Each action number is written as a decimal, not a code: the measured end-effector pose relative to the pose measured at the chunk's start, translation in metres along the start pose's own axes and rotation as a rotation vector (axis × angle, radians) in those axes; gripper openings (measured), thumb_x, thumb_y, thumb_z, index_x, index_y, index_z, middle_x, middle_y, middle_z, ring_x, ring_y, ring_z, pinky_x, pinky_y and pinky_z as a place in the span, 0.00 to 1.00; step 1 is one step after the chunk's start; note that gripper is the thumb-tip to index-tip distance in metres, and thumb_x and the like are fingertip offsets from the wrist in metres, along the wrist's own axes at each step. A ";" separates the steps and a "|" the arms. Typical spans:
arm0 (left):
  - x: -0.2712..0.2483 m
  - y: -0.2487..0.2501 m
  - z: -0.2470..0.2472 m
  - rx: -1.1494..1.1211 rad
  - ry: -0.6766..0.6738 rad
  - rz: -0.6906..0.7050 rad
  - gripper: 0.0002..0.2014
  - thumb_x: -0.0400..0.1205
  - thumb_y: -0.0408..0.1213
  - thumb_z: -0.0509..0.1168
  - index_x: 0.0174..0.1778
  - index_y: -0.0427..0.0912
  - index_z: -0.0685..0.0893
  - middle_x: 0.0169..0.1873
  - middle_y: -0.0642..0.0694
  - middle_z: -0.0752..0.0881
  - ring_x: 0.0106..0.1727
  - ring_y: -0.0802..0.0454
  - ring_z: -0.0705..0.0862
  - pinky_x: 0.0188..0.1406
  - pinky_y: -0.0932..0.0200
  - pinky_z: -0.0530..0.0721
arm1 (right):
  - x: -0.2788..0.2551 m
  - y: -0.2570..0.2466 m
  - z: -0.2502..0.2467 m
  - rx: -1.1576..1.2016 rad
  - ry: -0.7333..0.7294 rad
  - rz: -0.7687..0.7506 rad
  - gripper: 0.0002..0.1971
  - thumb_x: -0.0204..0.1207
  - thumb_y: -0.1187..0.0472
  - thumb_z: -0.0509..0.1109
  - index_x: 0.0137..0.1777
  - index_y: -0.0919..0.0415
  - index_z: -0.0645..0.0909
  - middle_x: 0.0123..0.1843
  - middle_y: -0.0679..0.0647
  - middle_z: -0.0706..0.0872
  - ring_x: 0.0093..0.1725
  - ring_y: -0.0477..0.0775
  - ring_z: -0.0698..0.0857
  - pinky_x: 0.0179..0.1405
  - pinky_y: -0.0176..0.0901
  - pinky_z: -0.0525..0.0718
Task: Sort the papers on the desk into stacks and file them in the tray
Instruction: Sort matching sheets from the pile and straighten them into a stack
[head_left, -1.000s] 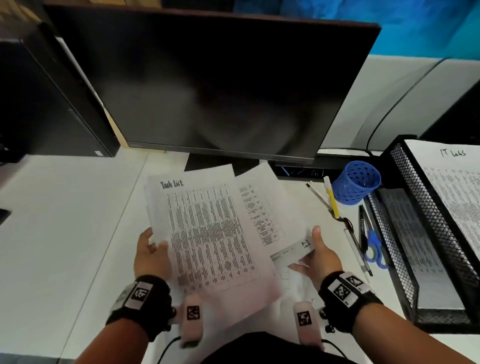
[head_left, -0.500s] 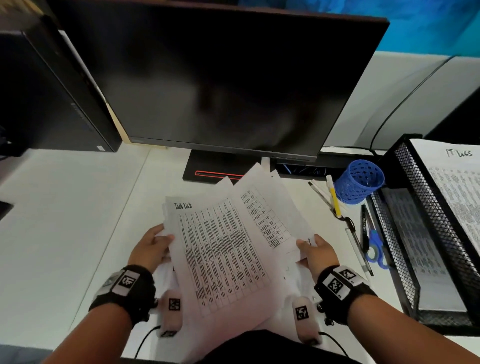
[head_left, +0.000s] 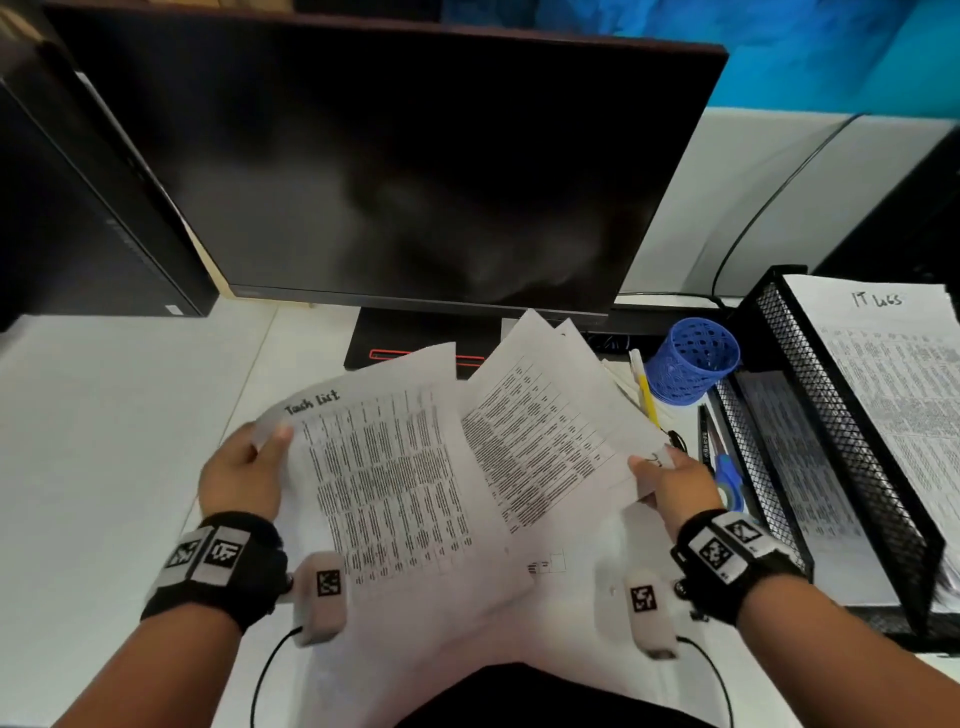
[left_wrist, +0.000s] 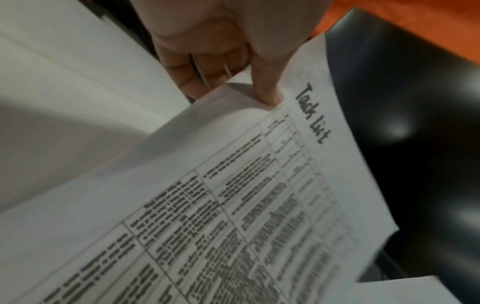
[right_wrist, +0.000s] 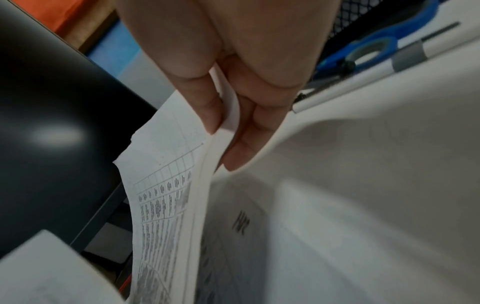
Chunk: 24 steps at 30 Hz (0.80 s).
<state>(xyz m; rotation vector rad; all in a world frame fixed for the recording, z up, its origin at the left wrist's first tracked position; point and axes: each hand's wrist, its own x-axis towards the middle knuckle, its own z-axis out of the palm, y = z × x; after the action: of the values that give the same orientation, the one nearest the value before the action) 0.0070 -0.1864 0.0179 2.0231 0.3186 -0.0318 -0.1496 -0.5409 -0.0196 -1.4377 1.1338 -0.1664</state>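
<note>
My left hand (head_left: 249, 467) pinches the top left corner of a printed sheet headed "Task List" (head_left: 395, 483), thumb on top; the left wrist view shows the same sheet (left_wrist: 233, 205) with the thumb (left_wrist: 267, 90) pressed on it. A second batch of printed sheets (head_left: 540, 421), fanned out to the right of that sheet, is pinched at its right edge by my right hand (head_left: 670, 483). In the right wrist view those sheets (right_wrist: 166, 201) sit between thumb and fingers (right_wrist: 246, 131). At the right stands the black mesh tray (head_left: 852, 441), an "IT Logs" page (head_left: 904, 374) on its upper tier.
A dark monitor (head_left: 395, 171) stands right behind the papers, its base (head_left: 410, 338) on the white desk (head_left: 104, 441). A blue mesh pen cup (head_left: 693, 358), a yellow pen (head_left: 644, 389) and blue-handled scissors (head_left: 730, 478) lie between papers and tray. More paper lies flat near my lap.
Both hands have spread apart and lifted. The Task List sheet has tilted left and come away from the batch in the right hand, so the two now fan out side by side.
</note>
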 end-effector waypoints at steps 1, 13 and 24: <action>0.001 0.009 -0.005 0.004 -0.032 0.051 0.07 0.80 0.41 0.67 0.45 0.40 0.84 0.40 0.42 0.84 0.44 0.46 0.80 0.46 0.58 0.71 | 0.003 -0.004 -0.003 -0.020 0.001 -0.013 0.21 0.76 0.66 0.71 0.68 0.70 0.75 0.43 0.56 0.86 0.52 0.61 0.84 0.63 0.55 0.81; -0.025 0.085 0.019 -0.020 -0.451 0.418 0.10 0.75 0.39 0.71 0.39 0.64 0.88 0.63 0.65 0.80 0.63 0.64 0.78 0.65 0.60 0.71 | -0.012 -0.059 0.008 -0.441 -0.265 -0.274 0.44 0.62 0.37 0.76 0.76 0.57 0.70 0.73 0.52 0.76 0.71 0.58 0.77 0.74 0.59 0.72; -0.025 0.073 0.040 -0.014 -0.345 0.282 0.05 0.80 0.38 0.66 0.45 0.54 0.85 0.45 0.60 0.86 0.48 0.62 0.82 0.49 0.68 0.75 | -0.023 -0.049 0.019 -0.152 -0.427 -0.232 0.11 0.80 0.66 0.66 0.60 0.63 0.82 0.43 0.52 0.91 0.45 0.53 0.87 0.41 0.39 0.86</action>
<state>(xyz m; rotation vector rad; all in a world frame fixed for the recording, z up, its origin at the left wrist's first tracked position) 0.0053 -0.2579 0.0672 1.9885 -0.1838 -0.1990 -0.1226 -0.5221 0.0276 -1.6428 0.6409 0.0657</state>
